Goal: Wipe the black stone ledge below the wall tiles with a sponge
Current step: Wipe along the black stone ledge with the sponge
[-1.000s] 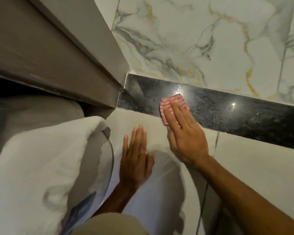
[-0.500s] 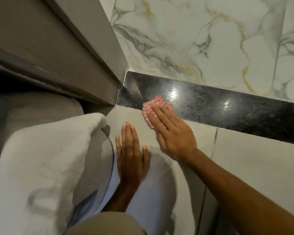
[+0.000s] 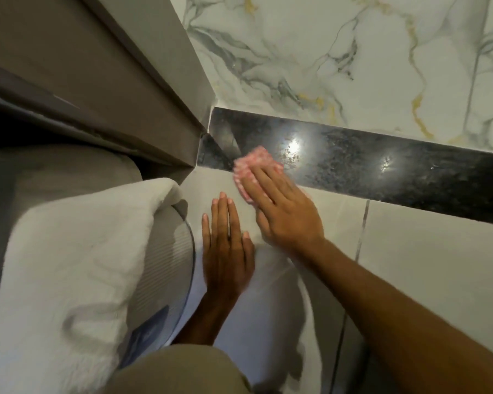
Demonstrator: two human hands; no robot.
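Note:
The black stone ledge runs as a glossy speckled band below the white marble wall tiles, with two light glints on it. My right hand presses flat on a pink and white checked sponge near the ledge's left end, at its lower edge. Part of the sponge is hidden under my fingers. My left hand lies flat, fingers together, on the pale tile below the ledge, holding nothing.
A grey door frame meets the ledge's left end in the corner. A white towel drapes over a ribbed rounded object at the left. Pale tiles with grout lines spread below the ledge. My knee in beige cloth is at the bottom.
My right hand has slid the sponge leftward along the ledge toward the corner. My left hand has stayed flat on the tile, its fingers now closer together.

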